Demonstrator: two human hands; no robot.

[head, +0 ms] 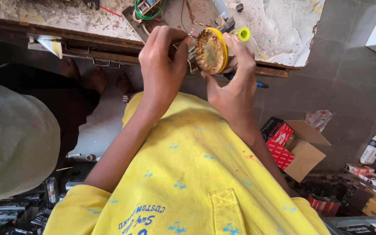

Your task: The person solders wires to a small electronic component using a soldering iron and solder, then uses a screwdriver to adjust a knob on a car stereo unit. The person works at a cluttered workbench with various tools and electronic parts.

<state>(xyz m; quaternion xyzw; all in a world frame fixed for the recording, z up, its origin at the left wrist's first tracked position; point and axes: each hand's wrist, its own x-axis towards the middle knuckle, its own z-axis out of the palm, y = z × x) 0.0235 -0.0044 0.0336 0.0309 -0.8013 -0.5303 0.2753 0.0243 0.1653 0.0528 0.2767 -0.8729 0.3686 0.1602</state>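
Head view looking down over yellow shirt [188, 174]. Right hand [233, 82] closed around round yellow-rimmed disc part [210, 51], held on edge, rusty brown face toward camera, raised just in front of the counter [279, 39] edge. Left hand [162, 65] pinched shut at the disc's left side, fingertips on small wires or terminals there; exact thing pinched too small to tell. Blue-handled tool [249, 82] poking out beneath right hand, apparently tucked under the fingers. Judgement for doing this well: keep disc braced steady in right hand, work the fine wires with fingertips only, avoid tugging thin leads, keep the part close to counter edge so a slip lands on it. Counter worn and stained, pale top chipped, rusty metal lip along front. On it: green wire bundle [149, 9], circuit board [196, 13] with loose wires, small yellow-green tape roll [243, 33] just right of disc. Floor of dark grey tiles. Open cardboard box [303, 150] with red packages at lower right, more small boxes on shelf [373, 182] far right. Another person at left: green-grey sleeve [14, 139], bare feet [83, 74] under counter. Dark clutter on floor lower left, unclear.
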